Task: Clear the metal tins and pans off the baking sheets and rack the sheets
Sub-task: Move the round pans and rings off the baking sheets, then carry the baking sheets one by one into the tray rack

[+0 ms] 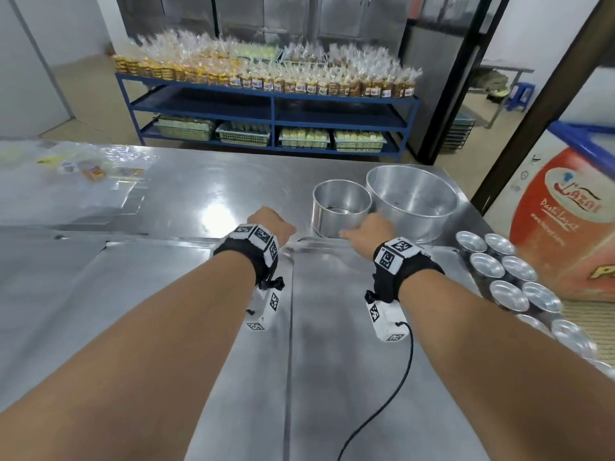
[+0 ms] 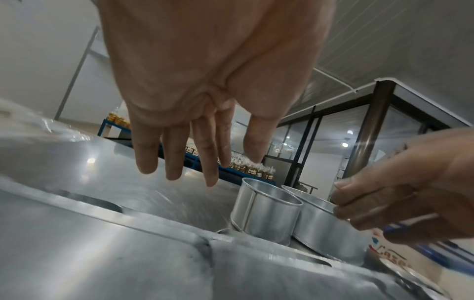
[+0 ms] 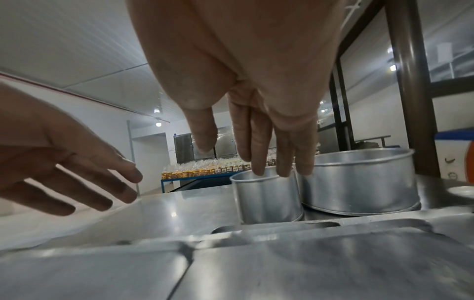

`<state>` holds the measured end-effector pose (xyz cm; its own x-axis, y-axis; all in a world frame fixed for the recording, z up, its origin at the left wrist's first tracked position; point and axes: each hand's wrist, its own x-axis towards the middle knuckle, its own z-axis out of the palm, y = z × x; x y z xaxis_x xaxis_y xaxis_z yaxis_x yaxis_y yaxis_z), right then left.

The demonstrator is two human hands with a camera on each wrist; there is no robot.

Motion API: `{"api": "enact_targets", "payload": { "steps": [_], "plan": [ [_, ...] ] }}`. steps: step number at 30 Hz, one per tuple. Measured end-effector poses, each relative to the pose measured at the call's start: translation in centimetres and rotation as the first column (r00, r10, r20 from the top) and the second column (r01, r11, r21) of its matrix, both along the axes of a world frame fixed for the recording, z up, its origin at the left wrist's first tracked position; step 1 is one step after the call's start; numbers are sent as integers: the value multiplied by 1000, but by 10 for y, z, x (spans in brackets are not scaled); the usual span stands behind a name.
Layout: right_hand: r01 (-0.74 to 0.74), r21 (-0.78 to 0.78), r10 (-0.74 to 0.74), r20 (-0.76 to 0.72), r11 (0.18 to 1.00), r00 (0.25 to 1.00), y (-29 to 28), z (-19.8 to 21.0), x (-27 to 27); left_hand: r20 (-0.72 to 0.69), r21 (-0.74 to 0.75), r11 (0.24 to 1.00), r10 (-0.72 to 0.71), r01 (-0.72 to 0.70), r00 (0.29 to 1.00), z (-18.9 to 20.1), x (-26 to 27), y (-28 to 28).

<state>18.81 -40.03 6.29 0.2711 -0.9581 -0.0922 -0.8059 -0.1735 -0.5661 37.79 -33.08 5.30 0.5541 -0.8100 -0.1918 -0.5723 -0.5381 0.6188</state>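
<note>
Two empty baking sheets lie side by side on the steel table, one at the left (image 1: 139, 311) and one at the right (image 1: 349, 327). Just past the right sheet's far edge stand a small round tin (image 1: 341, 207) and a large round pan (image 1: 412, 201). Several small metal cups (image 1: 512, 271) sit in rows along the table's right edge. My left hand (image 1: 271, 224) hovers over the far rims of the sheets, fingers (image 2: 177, 154) straight, holding nothing. My right hand (image 1: 366, 227) reaches the small tin's (image 3: 266, 194) near rim with straight fingers (image 3: 259, 154); contact is unclear.
Clear plastic bags (image 1: 66, 171) lie on the table's far left. A blue shelf unit (image 1: 273, 104) with packaged goods stands behind the table. A red and white box (image 1: 565, 227) is at the right. A black cable (image 1: 382, 410) hangs from my right wrist.
</note>
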Motion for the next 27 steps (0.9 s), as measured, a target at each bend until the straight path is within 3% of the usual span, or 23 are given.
{"api": "enact_targets", "payload": {
  "steps": [7,12,18,21,27],
  "plan": [
    [-79,-1,78,-100,997,992,162,27,3,240,301,940,-236,159,942,21,14,153],
    [-90,82,99,-113,993,989,285,15,1,204,457,865,-329,208,922,-1,23,283],
    [-47,289,123,-252,956,960,408,-21,-12,133,534,821,-315,199,940,-51,21,435],
    [3,341,102,-292,940,951,454,-43,-24,167,572,803,-315,168,934,-62,22,491],
    [105,227,-28,-319,968,947,519,-77,-40,216,516,852,-229,88,949,-77,32,569]
  ]
}}
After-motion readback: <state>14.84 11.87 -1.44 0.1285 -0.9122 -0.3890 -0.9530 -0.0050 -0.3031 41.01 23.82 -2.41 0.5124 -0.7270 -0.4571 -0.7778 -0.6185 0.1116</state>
